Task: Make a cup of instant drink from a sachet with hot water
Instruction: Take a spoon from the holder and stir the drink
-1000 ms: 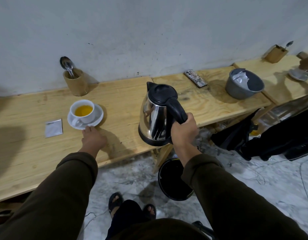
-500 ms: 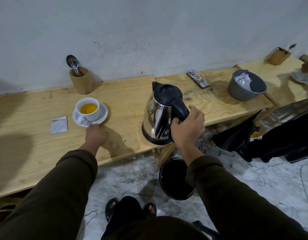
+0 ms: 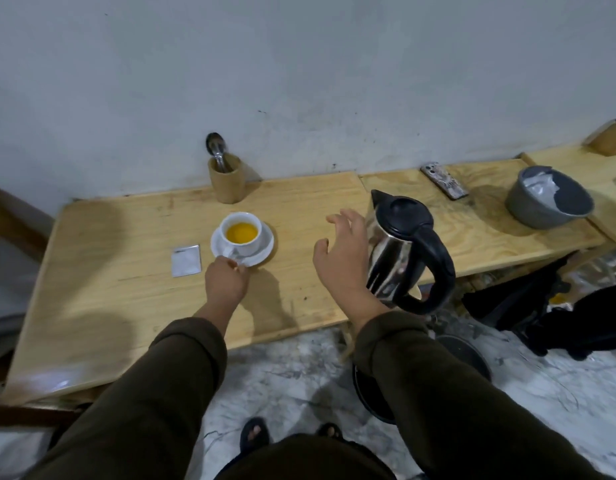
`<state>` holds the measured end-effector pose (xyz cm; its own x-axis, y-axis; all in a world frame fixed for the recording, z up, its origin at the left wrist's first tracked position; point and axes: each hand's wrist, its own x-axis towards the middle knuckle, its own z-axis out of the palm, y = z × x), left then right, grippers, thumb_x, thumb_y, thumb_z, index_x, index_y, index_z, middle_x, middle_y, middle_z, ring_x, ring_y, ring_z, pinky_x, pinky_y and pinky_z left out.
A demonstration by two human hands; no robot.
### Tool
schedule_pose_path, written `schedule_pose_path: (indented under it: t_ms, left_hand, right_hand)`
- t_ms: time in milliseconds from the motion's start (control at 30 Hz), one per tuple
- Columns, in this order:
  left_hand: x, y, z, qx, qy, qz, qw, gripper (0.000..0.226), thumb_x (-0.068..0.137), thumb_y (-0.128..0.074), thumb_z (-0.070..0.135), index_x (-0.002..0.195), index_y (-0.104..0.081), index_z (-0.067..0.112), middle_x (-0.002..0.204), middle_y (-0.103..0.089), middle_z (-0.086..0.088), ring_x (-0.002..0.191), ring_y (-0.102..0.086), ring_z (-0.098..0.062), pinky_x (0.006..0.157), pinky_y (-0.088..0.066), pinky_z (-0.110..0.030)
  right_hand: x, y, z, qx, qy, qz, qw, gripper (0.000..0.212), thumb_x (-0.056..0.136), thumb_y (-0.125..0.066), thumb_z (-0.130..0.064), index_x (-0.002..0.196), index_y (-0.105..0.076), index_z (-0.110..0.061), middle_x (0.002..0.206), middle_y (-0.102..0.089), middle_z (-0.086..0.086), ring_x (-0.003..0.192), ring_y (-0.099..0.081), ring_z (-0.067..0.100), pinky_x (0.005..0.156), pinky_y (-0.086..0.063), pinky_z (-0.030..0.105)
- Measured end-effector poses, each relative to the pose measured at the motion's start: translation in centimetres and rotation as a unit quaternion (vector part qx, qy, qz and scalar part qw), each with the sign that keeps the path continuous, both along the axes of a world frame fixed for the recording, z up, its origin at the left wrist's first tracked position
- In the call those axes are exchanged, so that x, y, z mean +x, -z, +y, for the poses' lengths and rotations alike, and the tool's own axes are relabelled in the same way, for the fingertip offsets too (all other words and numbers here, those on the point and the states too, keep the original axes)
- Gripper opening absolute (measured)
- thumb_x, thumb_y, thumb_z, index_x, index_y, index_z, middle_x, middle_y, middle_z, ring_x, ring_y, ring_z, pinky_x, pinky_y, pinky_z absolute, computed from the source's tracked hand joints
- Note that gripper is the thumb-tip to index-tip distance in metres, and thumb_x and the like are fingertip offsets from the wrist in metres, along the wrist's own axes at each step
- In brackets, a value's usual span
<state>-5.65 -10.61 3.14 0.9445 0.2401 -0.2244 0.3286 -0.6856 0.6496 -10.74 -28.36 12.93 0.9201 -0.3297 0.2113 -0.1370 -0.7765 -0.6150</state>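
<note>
Wooden bench (image 3: 126, 289): cup (image 3: 240, 233) just beyond left fingers (image 3: 235, 270).

Both arms wear long, loose dark olive-brown fabric sleeves (image 3: 168, 393) that end in soft, bunched cuffs at the wrists. The bare left hand (image 3: 227, 282) and bare right hand (image 3: 344, 258) carry no rings, watch or gloves. Below, dark trousers (image 3: 299, 459) match the sleeves, and two feet in black open-toed sandals (image 3: 254, 434) show toes.
</note>
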Motion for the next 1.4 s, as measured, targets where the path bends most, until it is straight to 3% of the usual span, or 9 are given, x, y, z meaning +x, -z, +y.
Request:
schedule_pose_path:
  t_ms: [100, 367, 500, 667, 767, 933, 1100, 1267, 1400]
  left_hand:
    - [0.6, -0.7, 1.0, -0.027, -0.03, -0.016, 0.999, 0.034, 0.091, -0.052, 0.019, 0.116, -0.053, -0.005, 0.12, -0.057, -0.026, 0.112, -0.054, -0.039, 0.087, -0.042, -0.038]
    - [2.3, -1.0, 2.1, -0.04, -0.029, 0.023, 0.999, 0.043, 0.095, -0.048, 0.028, 0.129, -0.049, 0.002, 0.13, -0.058, -0.018, 0.12, -0.053, -0.034, 0.095, -0.042, -0.035]
    - [3.2, -1.1, 2.1, -0.033, -0.01, 0.061, 0.998, 0.039, 0.095, -0.047, 0.029, 0.125, -0.053, 0.004, 0.125, -0.063, -0.016, 0.117, -0.056, -0.033, 0.092, -0.045, -0.035]
    - [4.4, -1.1, 2.2, -0.025, -0.025, 0.086, 0.996, 0.031, 0.094, -0.05, 0.028, 0.113, -0.059, 0.005, 0.117, -0.066, -0.013, 0.11, -0.059, -0.029, 0.082, -0.042, -0.03]
    - [5.1, -1.2, 2.2, -0.027, -0.045, 0.103, 0.993, 0.03, 0.093, -0.053, 0.027, 0.11, -0.061, 0.004, 0.114, -0.068, -0.013, 0.109, -0.059, -0.028, 0.084, -0.044, -0.032]
    - [5.8, -0.7, 1.9, -0.02, -0.078, 0.12, 0.99, 0.027, 0.09, -0.057, 0.03, 0.105, -0.064, 0.009, 0.107, -0.07, -0.007, 0.102, -0.061, -0.023, 0.07, -0.031, -0.018]
    - [6.1, -0.8, 1.6, -0.021, -0.092, 0.129, 0.987, 0.024, 0.09, -0.057, 0.027, 0.102, -0.065, 0.009, 0.105, -0.07, -0.008, 0.1, -0.062, -0.024, 0.071, -0.034, -0.024]
    - [6.3, -1.1, 1.4, -0.033, -0.103, 0.132, 0.985, 0.023, 0.089, -0.058, 0.027, 0.103, -0.065, 0.01, 0.105, -0.071, -0.008, 0.1, -0.063, -0.024, 0.072, -0.038, -0.025]
    - [6.2, -1.3, 1.5, -0.04, -0.097, 0.131, 0.986, 0.024, 0.089, -0.059, 0.026, 0.104, -0.066, 0.009, 0.106, -0.072, -0.008, 0.1, -0.064, -0.023, 0.076, -0.043, -0.028]
  right_hand:
    - [1.9, 0.4, 2.4, 0.029, -0.032, 0.029, 0.999, 0.032, 0.088, -0.052, -0.012, 0.12, -0.055, -0.012, 0.141, -0.037, 0.004, 0.128, -0.041, 0.02, 0.092, -0.039, 0.026]
    - [9.1, 1.6, 5.9, 0.049, -0.073, 0.121, 0.989, 0.025, 0.09, -0.053, -0.016, 0.114, -0.06, -0.011, 0.127, -0.05, 0.008, 0.114, -0.053, 0.024, 0.089, -0.044, 0.029]
    - [13.6, 2.4, 7.2, 0.053, -0.094, 0.145, 0.984, 0.021, 0.09, -0.051, -0.017, 0.104, -0.064, -0.009, 0.118, -0.057, 0.012, 0.107, -0.057, 0.027, 0.089, -0.047, 0.035]
    - [20.1, 3.0, 8.0, 0.05, -0.139, 0.178, 0.973, 0.022, 0.09, -0.045, -0.014, 0.092, -0.066, -0.009, 0.101, -0.066, 0.012, 0.103, -0.06, 0.03, 0.077, -0.043, 0.031]
    - [23.9, 2.9, 8.6, 0.068, -0.159, 0.179, 0.968, 0.025, 0.091, -0.049, -0.017, 0.106, -0.065, -0.006, 0.102, -0.063, 0.002, 0.096, -0.058, 0.02, 0.082, -0.043, 0.029]
    - [28.9, 3.5, 10.7, -0.001, -0.191, 0.212, 0.958, 0.031, 0.091, -0.045, -0.022, 0.106, -0.064, -0.004, 0.111, -0.065, 0.012, 0.102, -0.062, 0.028, 0.074, -0.046, 0.031]
    - [31.6, 4.8, 12.0, -0.048, -0.168, 0.211, 0.962, 0.04, 0.092, -0.046, -0.034, 0.12, -0.056, -0.007, 0.127, -0.052, 0.013, 0.114, -0.051, 0.028, 0.096, -0.043, 0.035]
    - [32.5, 6.2, 12.2, -0.117, -0.159, 0.203, 0.959, 0.038, 0.091, -0.045, -0.038, 0.118, -0.056, -0.013, 0.126, -0.05, 0.009, 0.112, -0.049, 0.028, 0.097, -0.039, 0.038]
    - [33.0, 6.6, 12.6, -0.12, -0.147, 0.198, 0.962, 0.038, 0.091, -0.043, -0.039, 0.114, -0.058, -0.013, 0.126, -0.051, 0.009, 0.114, -0.047, 0.028, 0.099, -0.036, 0.039]
